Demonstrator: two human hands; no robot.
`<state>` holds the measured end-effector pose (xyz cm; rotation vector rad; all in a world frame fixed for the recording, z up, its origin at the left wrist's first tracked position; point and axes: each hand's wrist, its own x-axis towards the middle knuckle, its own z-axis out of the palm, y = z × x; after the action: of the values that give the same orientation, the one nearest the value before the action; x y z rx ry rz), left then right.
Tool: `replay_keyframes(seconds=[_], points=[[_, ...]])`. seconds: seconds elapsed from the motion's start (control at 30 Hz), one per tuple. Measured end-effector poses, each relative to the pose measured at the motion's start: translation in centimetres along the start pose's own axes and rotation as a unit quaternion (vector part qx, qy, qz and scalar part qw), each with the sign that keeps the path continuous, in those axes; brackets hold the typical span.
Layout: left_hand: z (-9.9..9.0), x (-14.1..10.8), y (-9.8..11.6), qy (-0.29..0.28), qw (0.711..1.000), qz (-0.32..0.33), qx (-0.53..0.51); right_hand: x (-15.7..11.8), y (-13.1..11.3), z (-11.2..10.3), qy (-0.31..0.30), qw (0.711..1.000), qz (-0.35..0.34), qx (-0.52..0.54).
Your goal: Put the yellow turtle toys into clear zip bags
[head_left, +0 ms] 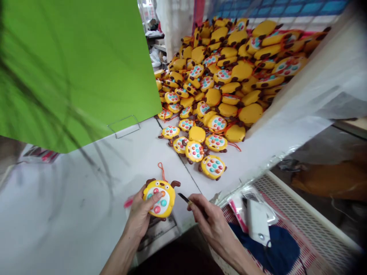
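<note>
My left hand (140,214) grips a yellow dog-shaped toy (169,204) with brown ears, a white belly and coloured round buttons. Its thumb presses on the belly, and an orange string loop (162,171) sticks up from the toy's head. To the right, my right hand (208,215) is closed around a small knife (183,197), whose dark thin blade points toward the toy without touching it. Just beyond the hands, several similar toys (213,167) lie loose on the white table (120,168).
A big heap of the same toys (229,72) fills the back right, beside a white sheet (304,76). A tall green panel (80,68) stands at the left. At lower right, a perforated basket (304,214) holds a dark blue cloth (283,244) and a white device (258,221).
</note>
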<state>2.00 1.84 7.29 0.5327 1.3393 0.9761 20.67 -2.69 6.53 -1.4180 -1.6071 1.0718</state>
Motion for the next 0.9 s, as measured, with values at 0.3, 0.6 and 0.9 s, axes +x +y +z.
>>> replay_keyframes(seconds=[0.3,0.6,0.9], points=[[-0.8,-0.6,0.2,0.003,1.0,0.014,0.009,1.8,-0.6,1.5,0.019,0.999,-0.033,-0.032],[-1.3,-0.4,0.3,-0.002,1.0,-0.016,-0.003,2.2,-0.7,2.2,0.062,0.996,-0.067,0.015],[-1.8,-0.7,0.3,-0.011,1.0,-0.016,-0.017,2.5,-1.0,2.6,0.013,0.996,-0.084,0.04]])
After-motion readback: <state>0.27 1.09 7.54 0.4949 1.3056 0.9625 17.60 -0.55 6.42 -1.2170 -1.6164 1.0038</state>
